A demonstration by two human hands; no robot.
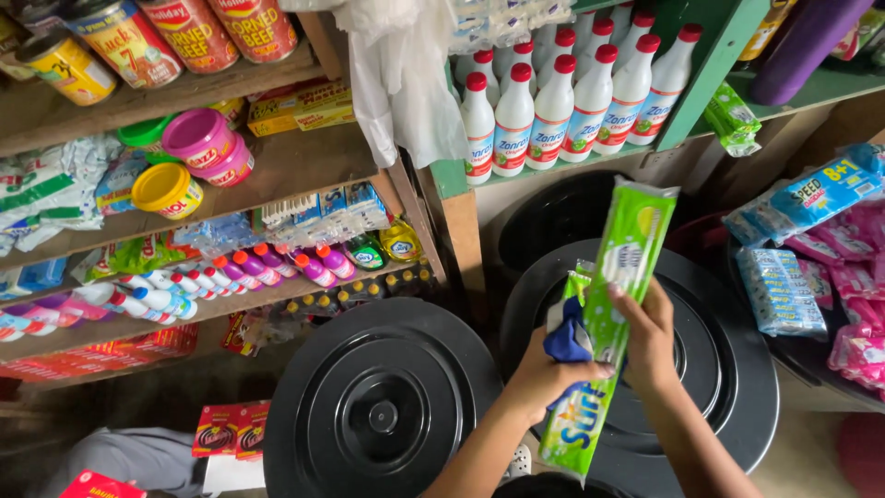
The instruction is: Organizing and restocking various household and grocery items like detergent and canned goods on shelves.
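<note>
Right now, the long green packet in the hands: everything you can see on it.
The long green packet is a glossy plastic strip of joined sachets, green and white with a blue and yellow patch low down. It stands nearly upright, tilted right at the top, over a black round lid. The left hand, also bunching a blue cloth, grips its middle; the right hand pinches its right edge.

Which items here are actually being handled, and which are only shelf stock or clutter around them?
In hand:
green sachet strip, held by left hand and right hand
blue cloth, in left hand

Lying about:
white bottles with red caps
black bin lid
canned goods
pink tubs
</note>
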